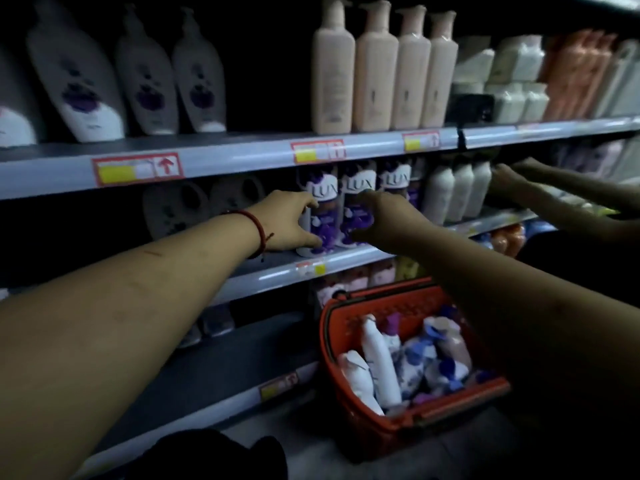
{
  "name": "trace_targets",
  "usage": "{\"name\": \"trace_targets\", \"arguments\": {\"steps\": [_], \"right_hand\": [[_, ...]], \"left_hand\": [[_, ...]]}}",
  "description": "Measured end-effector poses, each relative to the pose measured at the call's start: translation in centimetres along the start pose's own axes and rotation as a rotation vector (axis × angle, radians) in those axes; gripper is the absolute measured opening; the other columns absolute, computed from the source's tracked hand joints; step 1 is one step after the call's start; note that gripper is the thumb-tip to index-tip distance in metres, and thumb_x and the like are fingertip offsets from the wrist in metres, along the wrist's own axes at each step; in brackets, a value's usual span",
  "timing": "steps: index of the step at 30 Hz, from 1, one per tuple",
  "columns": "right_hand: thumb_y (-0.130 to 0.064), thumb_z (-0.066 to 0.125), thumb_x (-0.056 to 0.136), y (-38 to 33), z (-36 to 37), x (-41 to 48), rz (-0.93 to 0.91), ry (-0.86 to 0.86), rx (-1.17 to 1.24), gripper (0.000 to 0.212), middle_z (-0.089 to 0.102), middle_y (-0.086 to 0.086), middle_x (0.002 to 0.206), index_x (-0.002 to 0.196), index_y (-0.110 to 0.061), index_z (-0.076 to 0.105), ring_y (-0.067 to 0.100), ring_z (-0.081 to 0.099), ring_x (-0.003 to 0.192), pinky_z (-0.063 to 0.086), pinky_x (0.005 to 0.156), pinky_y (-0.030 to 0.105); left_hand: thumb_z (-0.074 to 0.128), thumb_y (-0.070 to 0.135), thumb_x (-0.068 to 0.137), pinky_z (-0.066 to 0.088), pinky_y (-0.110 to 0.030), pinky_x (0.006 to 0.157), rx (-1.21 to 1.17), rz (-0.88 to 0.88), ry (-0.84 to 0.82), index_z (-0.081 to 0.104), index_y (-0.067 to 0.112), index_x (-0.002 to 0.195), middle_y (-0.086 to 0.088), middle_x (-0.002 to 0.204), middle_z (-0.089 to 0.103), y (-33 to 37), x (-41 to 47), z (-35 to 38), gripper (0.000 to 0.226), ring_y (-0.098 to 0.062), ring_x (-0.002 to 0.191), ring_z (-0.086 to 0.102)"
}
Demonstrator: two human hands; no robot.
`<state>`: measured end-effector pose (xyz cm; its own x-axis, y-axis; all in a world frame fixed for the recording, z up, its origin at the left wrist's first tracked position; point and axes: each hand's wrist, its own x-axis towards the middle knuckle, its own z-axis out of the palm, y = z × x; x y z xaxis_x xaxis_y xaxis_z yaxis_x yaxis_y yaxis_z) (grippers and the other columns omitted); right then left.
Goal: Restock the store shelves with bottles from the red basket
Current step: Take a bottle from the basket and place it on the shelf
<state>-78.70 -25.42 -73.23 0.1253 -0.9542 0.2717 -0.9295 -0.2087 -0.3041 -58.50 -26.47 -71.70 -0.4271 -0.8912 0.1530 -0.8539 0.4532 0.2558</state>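
Observation:
On the middle shelf (pixel 277 271) stand three purple and white LUX bottles in a row. My left hand (pixel 287 225) grips the leftmost LUX bottle (pixel 320 199), thumb below and fingers curled round its side. My right hand (pixel 384 220) wraps round the second LUX bottle (pixel 358 188) beside it. Both bottles stand upright on the shelf. Below, the red basket (pixel 346 393) sits on the floor, holding several white, purple and pink bottles (pixel 381 362).
Another person's hands (pixel 509 178) reach into the same shelf at the right, near white bottles (pixel 457 192). The top shelf carries white pump bottles (pixel 145 77) and peach pump bottles (pixel 377 71). A dark gap lies left of the LUX bottles.

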Motion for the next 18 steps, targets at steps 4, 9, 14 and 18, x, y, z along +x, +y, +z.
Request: {"name": "trace_targets", "arguments": {"steps": [4,9,14,18], "right_hand": [[-0.037,0.078,0.079,5.1,2.9,-2.4,0.108,-0.078,-0.015,0.075,0.057,0.014,0.135,0.141,-0.012,0.045,0.033,0.054,0.121,0.047,0.097,0.039],[-0.033,0.080,0.077,10.2,7.3,-5.0,0.192,-0.174,0.035,0.071,0.060,0.014,0.131,0.137,-0.012,0.049,0.031,0.056,0.120,0.046,0.096,0.034],[-0.036,0.079,0.079,14.0,12.5,-7.0,0.295,-0.254,0.096,0.074,0.061,0.014,0.132,0.140,-0.010,0.046,0.029,0.056,0.121,0.044,0.093,0.030],[-0.041,0.080,0.076,16.4,15.8,-7.5,0.350,-0.368,0.102,0.076,0.062,0.008,0.129,0.140,-0.017,0.047,0.026,0.061,0.112,0.041,0.080,0.023]], "left_hand": [[0.077,0.043,0.079,0.040,-0.029,0.104,-0.016,0.025,-0.105,0.046,0.012,0.141,-0.010,0.142,0.052,1.8,1.6,6.5,0.076,-0.026,0.128,0.051],[0.078,0.044,0.076,0.041,-0.029,0.104,-0.044,0.042,-0.226,0.047,0.014,0.140,-0.009,0.140,0.053,2.9,2.7,14.3,0.076,-0.026,0.127,0.051],[0.075,0.055,0.067,0.043,-0.027,0.101,-0.148,-0.047,-0.336,0.054,0.016,0.132,-0.008,0.130,0.061,2.8,3.6,20.4,0.079,-0.023,0.119,0.056],[0.080,0.037,0.077,0.044,-0.031,0.102,-0.216,-0.164,-0.405,0.054,0.013,0.133,-0.006,0.126,0.062,1.2,5.1,24.3,0.066,-0.022,0.116,0.058]]}}
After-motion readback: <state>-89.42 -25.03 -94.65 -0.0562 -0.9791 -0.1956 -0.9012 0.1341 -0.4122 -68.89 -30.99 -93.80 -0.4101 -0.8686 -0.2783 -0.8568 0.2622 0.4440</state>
